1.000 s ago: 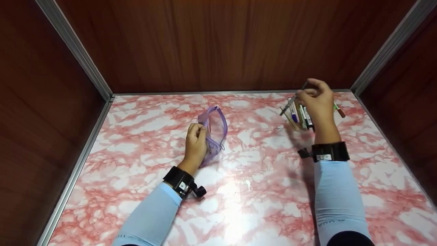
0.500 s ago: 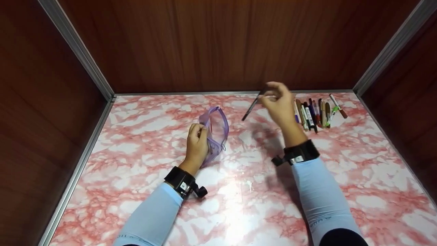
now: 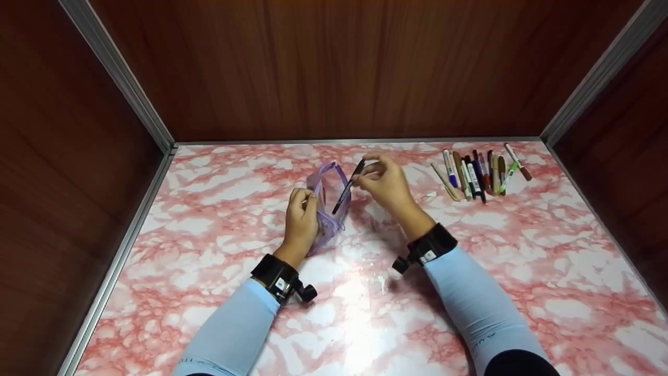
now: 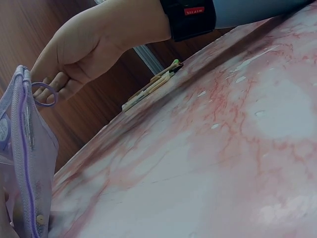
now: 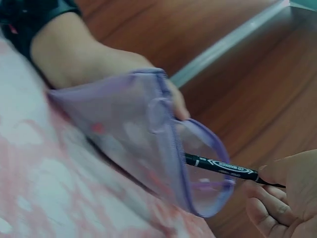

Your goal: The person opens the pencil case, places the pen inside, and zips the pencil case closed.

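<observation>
My left hand [image 3: 301,216] grips the near-left edge of a purple see-through zip pouch [image 3: 326,230], whose mouth gapes toward the right. A ring hangs from the pouch's zip pull [image 5: 159,115]. Between thumb and fingers, my right hand [image 3: 386,183] pinches a black marker pen [image 3: 348,188] by its upper end. In the right wrist view the marker slants with its far tip at the pouch's mouth, overlapping the opening. Something reddish shows through the mesh inside. The left wrist view has the pouch's side [image 4: 34,163] at its left edge, with the right hand behind it.
Several markers and pens [image 3: 475,175] lie side by side at the back right of the red-and-white marbled table [image 3: 209,235]. A brown-capped marker [image 3: 516,162] lies askew at their right end. Wood panels [image 3: 334,68] with metal edging enclose the back and sides.
My right hand has carried the black marker leftward and down from the row of pens to the pouch's mouth. The left hand and the pouch have stayed nearly still.
</observation>
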